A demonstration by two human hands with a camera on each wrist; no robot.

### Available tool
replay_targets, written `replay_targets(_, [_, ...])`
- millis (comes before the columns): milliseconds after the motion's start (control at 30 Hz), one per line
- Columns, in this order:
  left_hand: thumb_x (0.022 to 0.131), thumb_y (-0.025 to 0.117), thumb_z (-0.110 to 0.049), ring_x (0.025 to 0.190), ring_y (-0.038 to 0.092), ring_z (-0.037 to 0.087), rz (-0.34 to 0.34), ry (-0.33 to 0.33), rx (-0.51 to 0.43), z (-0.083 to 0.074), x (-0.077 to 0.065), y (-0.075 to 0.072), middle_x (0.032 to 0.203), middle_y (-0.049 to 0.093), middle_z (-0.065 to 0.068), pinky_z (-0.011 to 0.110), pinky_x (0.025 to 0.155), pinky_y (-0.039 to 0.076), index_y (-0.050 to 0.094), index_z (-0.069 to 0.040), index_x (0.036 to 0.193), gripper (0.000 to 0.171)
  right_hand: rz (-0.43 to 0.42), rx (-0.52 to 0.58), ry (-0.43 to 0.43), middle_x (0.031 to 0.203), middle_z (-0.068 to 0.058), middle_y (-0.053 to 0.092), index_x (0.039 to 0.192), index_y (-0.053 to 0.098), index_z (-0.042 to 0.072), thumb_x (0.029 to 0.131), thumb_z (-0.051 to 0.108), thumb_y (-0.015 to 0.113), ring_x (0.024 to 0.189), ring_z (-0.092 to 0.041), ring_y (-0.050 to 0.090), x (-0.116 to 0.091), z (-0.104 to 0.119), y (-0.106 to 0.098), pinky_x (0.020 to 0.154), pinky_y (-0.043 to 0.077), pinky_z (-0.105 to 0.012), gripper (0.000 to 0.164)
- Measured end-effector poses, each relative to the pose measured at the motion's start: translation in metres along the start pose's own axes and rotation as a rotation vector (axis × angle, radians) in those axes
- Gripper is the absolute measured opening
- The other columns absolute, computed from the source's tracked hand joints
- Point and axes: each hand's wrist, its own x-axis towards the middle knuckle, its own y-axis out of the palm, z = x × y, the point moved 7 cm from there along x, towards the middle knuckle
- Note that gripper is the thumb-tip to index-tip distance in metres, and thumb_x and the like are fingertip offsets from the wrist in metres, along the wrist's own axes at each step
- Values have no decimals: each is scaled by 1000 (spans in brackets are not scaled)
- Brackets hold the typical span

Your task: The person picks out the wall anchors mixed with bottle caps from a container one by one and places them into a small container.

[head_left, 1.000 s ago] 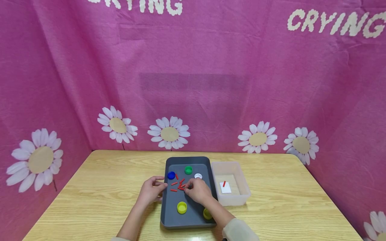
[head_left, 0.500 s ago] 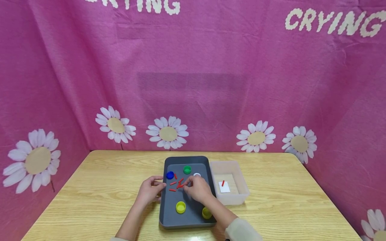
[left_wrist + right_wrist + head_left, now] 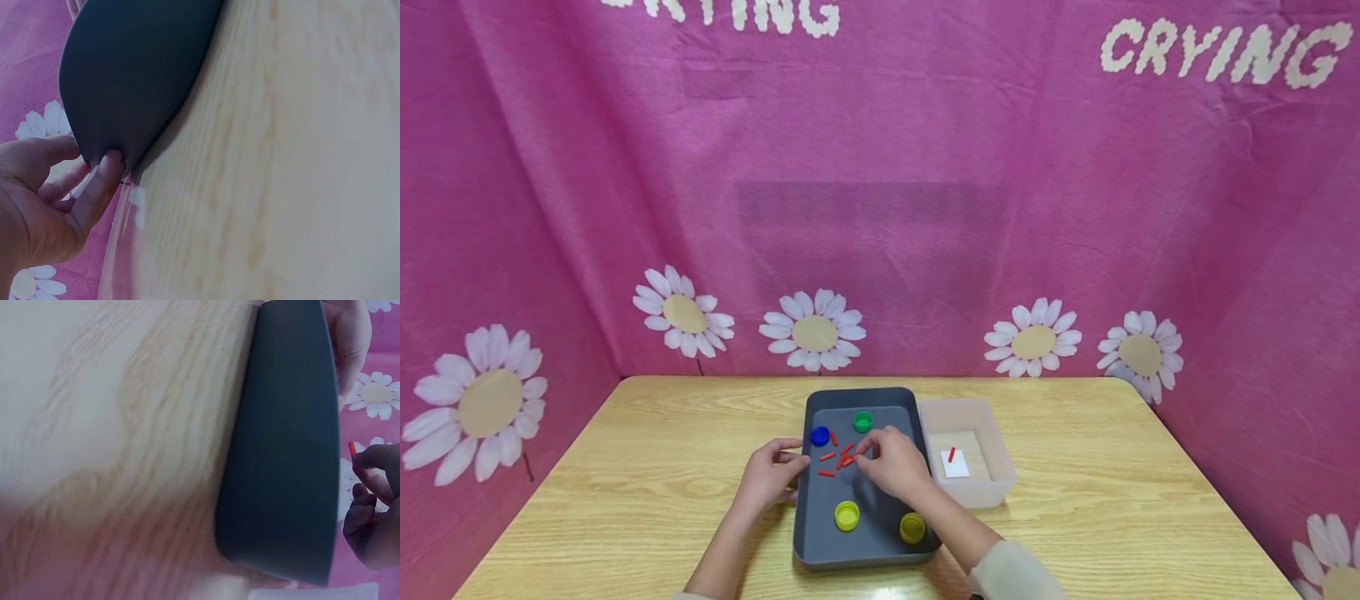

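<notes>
The tray (image 3: 818,500) is plain dark grey. The sticks (image 3: 827,473) in it are solid red. One cap (image 3: 820,436) is blue, another cap (image 3: 862,422) is green, and two bottle caps (image 3: 847,516) (image 3: 912,528) are yellow. The container (image 3: 970,496) is translucent whitish with a faint pink tint; its card (image 3: 957,469) is white beneath a red stick (image 3: 952,455). The counter (image 3: 1112,483) shows pale yellow-brown wood grain. The backdrop (image 3: 880,125) is magenta, patterned with white-petalled, yellow-centred daisies (image 3: 813,333) and cream lettering (image 3: 1225,52).
</notes>
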Motion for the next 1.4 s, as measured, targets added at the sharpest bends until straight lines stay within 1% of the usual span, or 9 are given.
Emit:
replay_targets(100, [87, 63, -7, 69, 62, 16, 0, 3, 3, 1, 1, -1, 103, 63, 22, 33, 53, 57, 55, 3, 120, 36, -3, 1, 10, 72, 2, 48, 82, 69, 16, 81, 20, 69, 60, -9, 43, 1, 1, -6, 49, 34, -20, 4])
replay_targets(333, [87, 62, -8, 71, 63, 16, 2, -3, 6, 3, 2, -1, 104, 63, 22, 33, 54, 57, 55, 3, 121, 36, -15, 2, -30, 72, 2, 47, 83, 69, 15, 82, 19, 69, 60, -9, 42, 1, 3, -16, 49, 35, -20, 4])
replay_targets(633, [87, 63, -8, 70, 63, 16, 4, -8, 0, 3, 2, 0, 104, 63, 21, 33, 54, 57, 55, 2, 121, 36, -41, 10, -23, 73, 1, 47, 85, 71, 15, 81, 19, 70, 59, -11, 42, 1, 1, -32, 48, 35, -21, 6])
replay_targets(867, [87, 62, -7, 70, 63, 16, 8, -5, -2, 4, 3, 1, 104, 63, 21, 34, 54, 57, 55, 3, 121, 36, -53, 12, 6, 73, 0, 48, 85, 70, 14, 81, 18, 69, 62, -12, 43, 1, -8, -43, 50, 36, -23, 5])
replay_targets(1167, [88, 62, -8, 69, 63, 16, 9, -20, -1, 2, 2, 1, 105, 63, 21, 34, 55, 57, 54, 2, 121, 36, -98, 42, 53, 76, -1, 51, 84, 70, 13, 80, 16, 70, 65, -13, 45, 1, -21, -59, 52, 38, -24, 4])
replay_targets(1267, [88, 62, -8, 69, 62, 15, 8, -24, 3, 2, 2, 1, 104, 63, 21, 34, 55, 57, 54, 2, 122, 36, -112, 29, 60, 78, -2, 53, 84, 70, 14, 80, 17, 71, 67, -13, 46, 0, -26, -63, 54, 39, -24, 5])
replay_targets(1400, [88, 62, -8, 69, 62, 15, 4, -24, 9, 3, 2, 1, 104, 63, 21, 33, 55, 57, 55, 2, 121, 36, -126, 25, 77, 76, -2, 53, 83, 70, 13, 79, 16, 70, 66, -13, 46, -1, -34, -69, 53, 38, -23, 4])
